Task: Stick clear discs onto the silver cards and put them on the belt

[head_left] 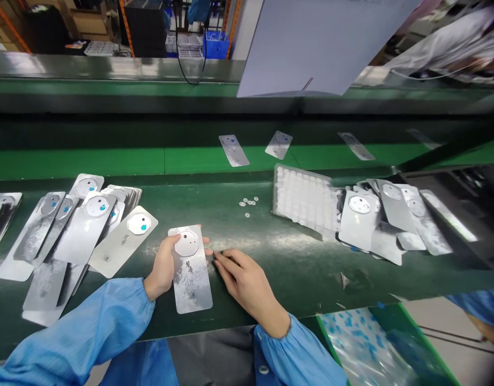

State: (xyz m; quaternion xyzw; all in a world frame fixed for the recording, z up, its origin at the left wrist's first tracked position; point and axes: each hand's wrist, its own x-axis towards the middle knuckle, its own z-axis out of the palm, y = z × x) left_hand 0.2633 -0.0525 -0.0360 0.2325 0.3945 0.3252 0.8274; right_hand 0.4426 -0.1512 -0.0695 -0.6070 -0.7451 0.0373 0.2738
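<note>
My left hand [163,266] is closed round a silver phone back cover [190,276] with a round camera ring and dark lettering, held flat just above the dark green bench. My right hand [243,283] rests beside the cover's right edge, fingers pressed together and pointing left on the bench surface; whether the fingertips pinch anything is too small to see. Several tiny clear round pieces [249,203] lie on the bench beyond both hands. A clear plastic tray [304,199] of small cells lies tilted to the right of them.
A fanned pile of silver covers [83,228] with blue-dotted camera rings lies at left. Another heap of covers [385,222] lies at right. A few covers [233,149] ride on the green conveyor belt behind. A green bin [363,343] with blue-and-clear film scraps stands at lower right.
</note>
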